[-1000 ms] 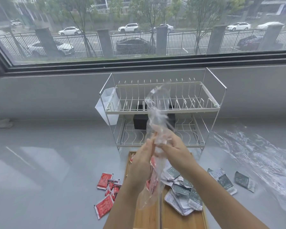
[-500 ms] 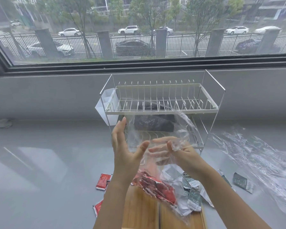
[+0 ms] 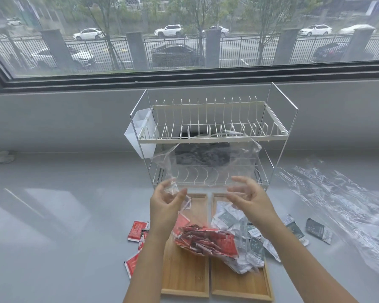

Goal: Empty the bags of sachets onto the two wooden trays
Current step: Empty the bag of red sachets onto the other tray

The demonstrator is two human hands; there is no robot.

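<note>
A clear plastic bag (image 3: 208,169) hangs spread wide between my hands above two wooden trays. My left hand (image 3: 165,204) pinches its left edge and my right hand (image 3: 251,199) holds its right edge with fingers curled. A clump of red sachets (image 3: 206,240) sits in the bag's bottom, sagging over both trays. The left tray (image 3: 184,274) shows mostly bare wood. The right tray (image 3: 239,283) carries a heap of white and dark green sachets (image 3: 232,217) at its far half.
Loose red sachets (image 3: 137,230) lie on the grey counter left of the trays, and green-white sachets (image 3: 317,229) lie to the right. A white wire dish rack (image 3: 208,138) stands just behind the trays. An empty crumpled clear bag (image 3: 341,206) is spread at the right.
The bag was bunched upright between both hands; my hands have moved apart and pulled it wide open. The red sachets have slid down into its sagging bottom.
</note>
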